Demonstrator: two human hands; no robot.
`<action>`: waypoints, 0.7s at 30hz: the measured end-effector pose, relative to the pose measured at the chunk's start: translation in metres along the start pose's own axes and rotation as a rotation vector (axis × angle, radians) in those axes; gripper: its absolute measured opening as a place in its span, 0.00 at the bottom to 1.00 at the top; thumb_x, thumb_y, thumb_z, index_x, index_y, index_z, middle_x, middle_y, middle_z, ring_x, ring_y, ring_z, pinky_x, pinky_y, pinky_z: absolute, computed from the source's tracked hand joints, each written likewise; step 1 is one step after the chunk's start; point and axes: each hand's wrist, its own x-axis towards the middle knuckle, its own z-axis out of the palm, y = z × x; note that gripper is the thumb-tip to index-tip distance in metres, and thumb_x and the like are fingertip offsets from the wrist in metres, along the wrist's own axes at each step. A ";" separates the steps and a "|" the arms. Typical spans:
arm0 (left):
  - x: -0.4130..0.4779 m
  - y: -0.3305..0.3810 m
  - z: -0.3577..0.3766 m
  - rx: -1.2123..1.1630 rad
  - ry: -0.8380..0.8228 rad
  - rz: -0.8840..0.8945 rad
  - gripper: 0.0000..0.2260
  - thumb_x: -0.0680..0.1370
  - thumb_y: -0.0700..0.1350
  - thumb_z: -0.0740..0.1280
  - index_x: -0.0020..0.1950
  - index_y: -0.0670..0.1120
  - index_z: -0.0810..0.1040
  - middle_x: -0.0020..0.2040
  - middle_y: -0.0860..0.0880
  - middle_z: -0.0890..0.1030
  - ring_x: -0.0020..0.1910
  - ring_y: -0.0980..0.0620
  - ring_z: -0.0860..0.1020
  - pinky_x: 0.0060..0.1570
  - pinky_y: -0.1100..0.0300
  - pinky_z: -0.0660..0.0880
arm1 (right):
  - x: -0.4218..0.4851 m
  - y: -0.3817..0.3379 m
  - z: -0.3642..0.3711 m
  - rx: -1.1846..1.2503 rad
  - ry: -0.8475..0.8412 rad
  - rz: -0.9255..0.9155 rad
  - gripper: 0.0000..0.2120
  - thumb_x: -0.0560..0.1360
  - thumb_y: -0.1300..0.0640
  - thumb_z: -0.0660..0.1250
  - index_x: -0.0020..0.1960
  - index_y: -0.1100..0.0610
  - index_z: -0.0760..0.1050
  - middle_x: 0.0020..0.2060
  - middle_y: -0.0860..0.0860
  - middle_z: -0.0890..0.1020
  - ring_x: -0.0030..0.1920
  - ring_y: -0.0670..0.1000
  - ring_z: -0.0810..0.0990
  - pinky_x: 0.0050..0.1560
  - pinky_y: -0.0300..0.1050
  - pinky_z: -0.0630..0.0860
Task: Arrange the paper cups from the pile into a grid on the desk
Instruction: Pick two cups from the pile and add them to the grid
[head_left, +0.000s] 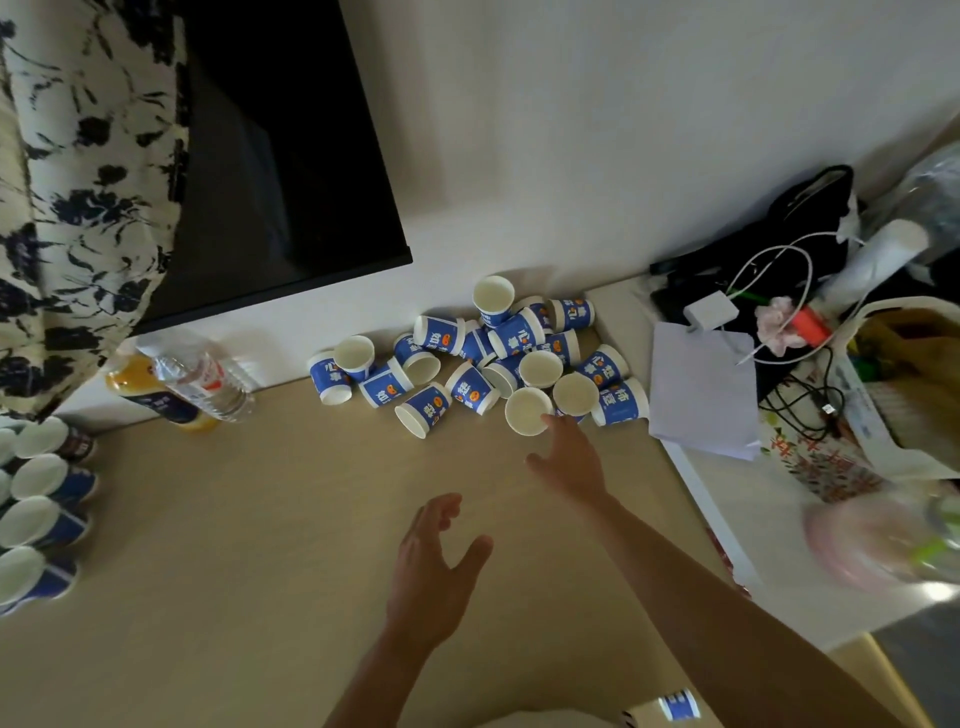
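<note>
Beige desk (260, 519), white wall (571, 156) behind. I log the pile of paper cups (467, 364) against the wall, upright cups (41, 499) lined far left. Right hand (569, 457) spread, fingertips at the nearest cup (527, 410) rim; left hand (431, 566) open, empty.

The middle of the desk (249, 545) is bare, so a hand can move freely there. The pile of paper cups (467, 364) fills the back by the wall. Upright cups (39, 475) line the left edge. A water bottle (208, 382) and a juice bottle (161, 402) sit back left. A sheet of paper (701, 395) and cables (802, 402) crowd the right.
</note>
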 end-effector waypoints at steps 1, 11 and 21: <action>0.001 0.000 0.002 0.005 -0.007 -0.002 0.21 0.74 0.48 0.76 0.64 0.52 0.75 0.58 0.57 0.79 0.57 0.61 0.76 0.55 0.58 0.75 | -0.005 0.004 0.000 0.013 0.012 -0.016 0.29 0.72 0.57 0.70 0.72 0.57 0.69 0.65 0.53 0.75 0.64 0.55 0.76 0.63 0.53 0.74; 0.014 -0.001 0.017 0.078 -0.063 -0.015 0.27 0.71 0.47 0.78 0.67 0.49 0.73 0.60 0.54 0.77 0.58 0.54 0.76 0.58 0.55 0.74 | -0.047 0.017 -0.023 0.313 0.000 -0.210 0.05 0.71 0.60 0.72 0.46 0.53 0.81 0.38 0.45 0.83 0.40 0.45 0.81 0.44 0.37 0.76; 0.043 0.026 0.025 0.007 -0.079 0.110 0.33 0.66 0.45 0.81 0.68 0.53 0.72 0.61 0.60 0.78 0.59 0.62 0.77 0.55 0.70 0.74 | -0.057 -0.003 -0.063 0.536 -0.217 -0.226 0.07 0.70 0.62 0.73 0.39 0.51 0.82 0.34 0.47 0.83 0.36 0.43 0.78 0.43 0.40 0.74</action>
